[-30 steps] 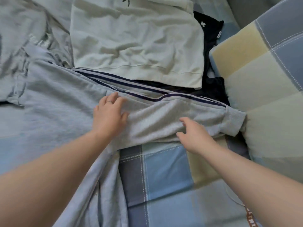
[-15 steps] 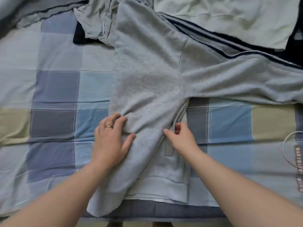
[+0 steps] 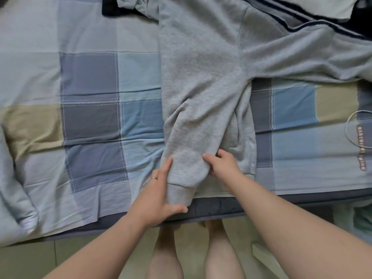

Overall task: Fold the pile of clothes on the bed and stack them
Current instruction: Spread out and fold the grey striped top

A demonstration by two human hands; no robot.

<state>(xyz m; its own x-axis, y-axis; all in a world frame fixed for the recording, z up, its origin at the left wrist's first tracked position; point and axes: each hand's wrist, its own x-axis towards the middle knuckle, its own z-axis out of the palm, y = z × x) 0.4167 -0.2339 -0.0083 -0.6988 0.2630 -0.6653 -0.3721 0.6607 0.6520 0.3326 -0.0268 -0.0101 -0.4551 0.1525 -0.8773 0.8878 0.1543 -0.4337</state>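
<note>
Gripping sweatshirt sleeve (image 3: 191,141): left hand (image 3: 159,196), right hand (image 3: 223,166).

The grey sweatshirt (image 3: 201,77) is cut off by the top and right edges. The left hand (image 3: 157,194) is partly covered by its cuff (image 3: 178,195). The lettering (image 3: 361,148) printed on the bedsheet (image 3: 90,77) is too blurred to be read.

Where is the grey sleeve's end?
In the head view, the ribbed cuff of the grey sweatshirt lies at the bed's near edge, between the left hand and right hand.
</note>
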